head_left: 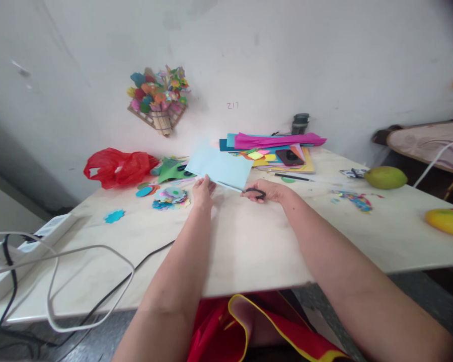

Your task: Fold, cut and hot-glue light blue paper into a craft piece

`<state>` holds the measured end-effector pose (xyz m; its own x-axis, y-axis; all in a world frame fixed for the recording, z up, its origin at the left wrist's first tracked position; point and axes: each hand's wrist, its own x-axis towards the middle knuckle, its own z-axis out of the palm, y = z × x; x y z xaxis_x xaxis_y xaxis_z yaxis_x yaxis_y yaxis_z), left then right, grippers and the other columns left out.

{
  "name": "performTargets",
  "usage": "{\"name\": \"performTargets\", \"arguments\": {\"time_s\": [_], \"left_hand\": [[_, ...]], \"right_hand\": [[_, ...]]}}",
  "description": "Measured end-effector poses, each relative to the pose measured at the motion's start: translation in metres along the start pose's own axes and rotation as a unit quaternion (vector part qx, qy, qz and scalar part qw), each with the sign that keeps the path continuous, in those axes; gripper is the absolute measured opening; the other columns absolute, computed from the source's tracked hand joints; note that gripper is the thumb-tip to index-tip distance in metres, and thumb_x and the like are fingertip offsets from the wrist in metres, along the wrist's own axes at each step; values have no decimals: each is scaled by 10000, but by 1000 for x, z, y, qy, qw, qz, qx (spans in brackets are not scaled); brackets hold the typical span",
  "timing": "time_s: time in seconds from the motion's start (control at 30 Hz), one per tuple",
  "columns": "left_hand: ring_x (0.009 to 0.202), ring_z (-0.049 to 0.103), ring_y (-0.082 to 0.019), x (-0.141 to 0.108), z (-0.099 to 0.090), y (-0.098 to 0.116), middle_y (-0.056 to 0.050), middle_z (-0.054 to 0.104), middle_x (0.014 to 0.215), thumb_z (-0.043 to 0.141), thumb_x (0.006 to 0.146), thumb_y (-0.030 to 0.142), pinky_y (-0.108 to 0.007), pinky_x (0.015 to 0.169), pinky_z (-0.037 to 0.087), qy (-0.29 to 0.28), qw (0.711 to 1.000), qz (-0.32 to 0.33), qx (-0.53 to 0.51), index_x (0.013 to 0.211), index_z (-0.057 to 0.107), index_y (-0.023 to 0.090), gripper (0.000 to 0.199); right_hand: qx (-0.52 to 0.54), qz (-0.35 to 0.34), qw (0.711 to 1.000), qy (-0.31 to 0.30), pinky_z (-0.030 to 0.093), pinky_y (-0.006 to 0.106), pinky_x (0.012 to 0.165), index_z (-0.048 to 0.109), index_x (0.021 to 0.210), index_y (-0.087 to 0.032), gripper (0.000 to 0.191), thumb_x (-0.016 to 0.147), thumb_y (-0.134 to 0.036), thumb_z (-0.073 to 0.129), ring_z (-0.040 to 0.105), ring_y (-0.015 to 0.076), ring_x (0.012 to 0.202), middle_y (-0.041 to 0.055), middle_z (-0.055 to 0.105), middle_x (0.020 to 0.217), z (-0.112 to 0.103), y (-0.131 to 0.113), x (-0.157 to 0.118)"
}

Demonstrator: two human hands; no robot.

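Slanting above the middle of the worktop (245, 241), light blue paper (224, 165) is pinched at its near edge by the left hand (204, 191); the right hand (270, 191) grips black-handled scissors (257, 191) by the loops, at the paper's near right corner; a pile of paper cut-outs (169, 198) lies left of the left hand, with a blue scalloped piece (115, 216) closer to the worktop's left edge; a magenta sheet (279, 141) tops a paper stack (308, 163) along the far edge; a red bag (117, 168) sits near the far left corner
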<state>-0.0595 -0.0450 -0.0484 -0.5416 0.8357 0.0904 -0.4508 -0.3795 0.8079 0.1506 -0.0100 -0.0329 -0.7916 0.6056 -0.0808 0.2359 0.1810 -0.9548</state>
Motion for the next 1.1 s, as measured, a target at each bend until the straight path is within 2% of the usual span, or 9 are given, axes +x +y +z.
{"name": "performTargets", "arguments": {"time_s": [0.37,0.67,0.83,1.1], "left_hand": [[632,600,-114,-1,0,0,31,591,643,705,599,300,-289,741,447,-1,1000,-13,-2,681,464,187,278],[624,607,-117,3,-3,1,32,588,616,723,566,339,-284,720,455,1,1000,-15,8,676,474,184,313],[618,599,-115,2,-4,2,25,597,604,749,535,332,-279,715,461,-3,1000,-19,12,670,510,175,316],[613,597,-108,-3,0,2,18,605,629,721,583,309,-272,709,450,-20,999,-31,10,697,544,166,254]], "right_hand": [[-13,-3,1000,3,184,205,375,566,645,-114,165,633,-274,605,316,27,361,-65,406,431,3,-9,-6],[16,8,1000,-1,205,195,349,580,662,-101,143,618,-234,609,337,29,357,-44,468,441,-1,-8,-8],[13,16,1000,2,214,190,348,599,734,-92,210,629,-269,643,361,27,344,-40,507,463,-3,-4,-6],[7,17,1000,-7,224,173,345,585,713,-95,250,628,-318,661,398,30,354,-29,525,500,-7,6,1]]}}
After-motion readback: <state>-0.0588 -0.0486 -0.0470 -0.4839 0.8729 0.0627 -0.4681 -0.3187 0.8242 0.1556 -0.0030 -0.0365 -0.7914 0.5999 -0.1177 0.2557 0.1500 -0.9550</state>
